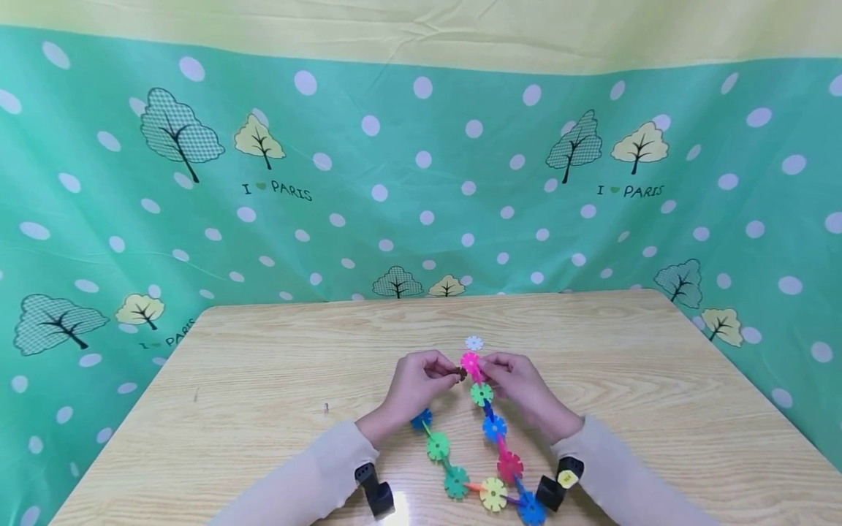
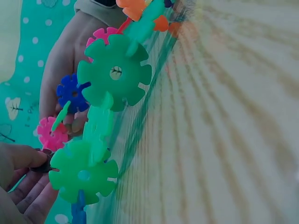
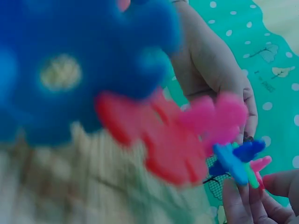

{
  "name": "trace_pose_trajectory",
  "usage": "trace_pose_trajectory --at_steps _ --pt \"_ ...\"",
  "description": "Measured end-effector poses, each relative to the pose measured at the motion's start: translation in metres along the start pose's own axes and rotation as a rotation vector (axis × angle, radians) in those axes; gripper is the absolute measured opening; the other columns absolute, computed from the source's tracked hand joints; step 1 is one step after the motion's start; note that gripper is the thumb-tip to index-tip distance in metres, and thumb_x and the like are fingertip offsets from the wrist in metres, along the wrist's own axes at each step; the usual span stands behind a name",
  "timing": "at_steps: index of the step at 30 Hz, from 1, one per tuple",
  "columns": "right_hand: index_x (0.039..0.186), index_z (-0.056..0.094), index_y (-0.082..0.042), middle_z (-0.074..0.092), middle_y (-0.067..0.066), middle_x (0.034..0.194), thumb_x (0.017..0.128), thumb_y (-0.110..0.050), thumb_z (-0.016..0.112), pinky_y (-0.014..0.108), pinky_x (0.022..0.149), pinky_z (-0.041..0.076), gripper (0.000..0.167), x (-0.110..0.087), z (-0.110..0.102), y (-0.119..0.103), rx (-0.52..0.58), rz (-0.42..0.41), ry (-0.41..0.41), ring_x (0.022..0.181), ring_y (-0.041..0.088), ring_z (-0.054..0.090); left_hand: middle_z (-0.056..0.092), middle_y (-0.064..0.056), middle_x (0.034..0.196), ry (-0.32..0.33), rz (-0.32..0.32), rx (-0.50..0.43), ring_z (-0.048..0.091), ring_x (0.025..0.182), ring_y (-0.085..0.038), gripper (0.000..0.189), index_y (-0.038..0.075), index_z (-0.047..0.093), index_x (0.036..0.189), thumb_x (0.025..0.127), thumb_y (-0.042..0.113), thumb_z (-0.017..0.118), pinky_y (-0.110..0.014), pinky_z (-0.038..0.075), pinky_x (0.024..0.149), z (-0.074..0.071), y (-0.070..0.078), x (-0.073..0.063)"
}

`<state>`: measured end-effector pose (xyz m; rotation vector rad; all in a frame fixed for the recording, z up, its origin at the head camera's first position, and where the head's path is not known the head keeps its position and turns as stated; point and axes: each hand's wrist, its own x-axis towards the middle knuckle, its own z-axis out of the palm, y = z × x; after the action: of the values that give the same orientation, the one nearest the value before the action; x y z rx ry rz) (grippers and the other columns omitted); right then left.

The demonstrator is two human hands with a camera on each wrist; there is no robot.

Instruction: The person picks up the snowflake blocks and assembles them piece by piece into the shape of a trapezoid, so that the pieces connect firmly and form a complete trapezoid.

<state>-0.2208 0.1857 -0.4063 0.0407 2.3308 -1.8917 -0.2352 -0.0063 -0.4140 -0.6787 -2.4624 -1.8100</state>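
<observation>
My left hand [image 1: 411,383] pinches a small dark brown notched disc [image 1: 462,374] between thumb and fingers. Right beside it, my right hand [image 1: 526,387] grips a bright pink notched disc [image 1: 470,361] at the upper end of a chain of linked plastic discs. From there the chain runs down through green [image 1: 482,394], blue [image 1: 495,428] and red [image 1: 509,464] discs, then bends left past a yellow disc [image 1: 493,494] and back up to a blue disc [image 1: 422,418] below the left wrist. In the left wrist view, the brown disc [image 2: 43,161] sits just under the pink one [image 2: 52,134].
A white notched disc [image 1: 474,342] lies on the wooden table [image 1: 276,380] just beyond the hands. A tiny dark mark or bit [image 1: 326,408] shows to the left. Behind the table hangs a green dotted cloth [image 1: 421,219].
</observation>
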Motion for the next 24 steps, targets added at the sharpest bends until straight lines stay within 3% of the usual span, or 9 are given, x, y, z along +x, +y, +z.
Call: trace_pose_trajectory --at_steps 4,8,10,17,24 --pt "0.098 0.063 0.008 0.063 0.001 0.076 0.097 -0.013 0.053 0.024 0.066 0.053 0.023 0.002 -0.003 -0.002 0.002 -0.041 -0.037 0.069 0.011 0.059 0.071 -0.017 0.086 -0.014 0.005 -0.023 0.068 0.074 -0.031 0.006 -0.006 0.068 0.087 0.081 -0.004 0.069 -0.017 0.053 0.061 -0.003 0.018 -0.005" --pt "0.098 0.062 0.009 0.064 0.001 0.076 0.095 -0.010 0.055 0.024 0.066 0.054 0.021 0.001 -0.003 -0.004 0.020 -0.053 -0.048 0.069 0.010 0.061 0.070 -0.021 0.086 -0.013 0.013 -0.029 0.067 0.074 -0.033 0.005 -0.008 0.067 0.086 0.081 -0.006 0.067 -0.018 0.053 0.061 -0.006 0.032 -0.010" --pt "0.100 0.061 0.010 0.065 0.001 0.077 0.094 -0.009 0.055 0.024 0.067 0.054 0.020 0.001 -0.003 -0.004 0.038 -0.046 -0.049 0.070 0.010 0.061 0.070 -0.019 0.085 -0.007 0.015 -0.023 0.067 0.073 -0.031 0.004 -0.007 0.067 0.085 0.081 -0.005 0.068 -0.018 0.053 0.061 -0.005 0.029 -0.009" --pt "0.113 0.055 0.011 0.066 0.002 0.083 0.091 -0.003 0.058 0.025 0.066 0.056 0.026 -0.003 0.004 -0.001 0.119 -0.050 -0.021 0.071 0.009 0.062 0.072 -0.009 0.083 0.014 0.014 0.006 0.066 0.069 -0.013 0.004 0.003 0.071 0.084 0.081 0.003 0.072 -0.020 0.054 0.061 -0.003 -0.003 -0.001" --pt "0.119 0.050 0.013 0.063 0.005 0.083 0.090 0.002 0.056 0.032 0.069 0.058 0.032 -0.007 0.010 -0.001 0.204 -0.041 -0.038 0.068 0.013 0.065 0.072 -0.005 0.083 -0.019 0.007 0.001 0.065 0.069 -0.010 0.005 0.006 0.072 0.084 0.080 0.004 0.072 -0.023 0.055 0.063 -0.008 -0.005 0.001"
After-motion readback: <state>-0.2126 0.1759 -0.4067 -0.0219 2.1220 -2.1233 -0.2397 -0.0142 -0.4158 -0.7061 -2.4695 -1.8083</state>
